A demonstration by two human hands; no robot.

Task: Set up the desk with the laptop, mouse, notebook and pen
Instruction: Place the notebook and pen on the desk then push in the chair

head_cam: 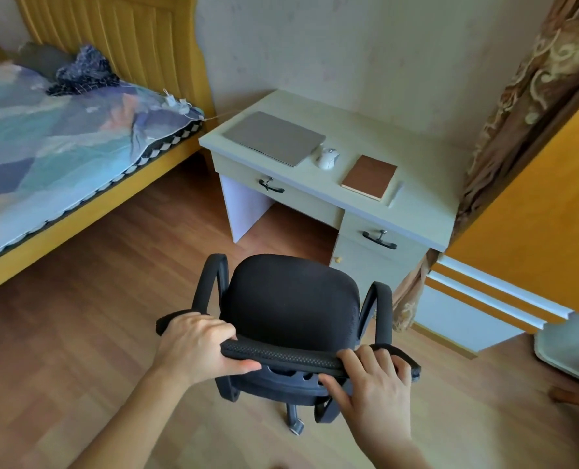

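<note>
Both hands curled round the black chair (291,299) backrest, left hand (196,346), right hand (372,384), laptop (274,138), mouse (327,158), notebook (369,177), pen (395,194) well beyond on desk (427,184)

The pale table (413,137) stood against the wall. On it a closed grey laptop (274,138) lay at the left, a white mouse (327,158) just beside it, then a brown notebook (369,177), with a pale pen (395,195) along the notebook's right edge.

Both hands, left hand (198,346) and right hand (371,384), grip the chair (288,299) back; laptop (274,137), mouse (327,158), notebook (369,177) lie on the surface (416,184).
</note>
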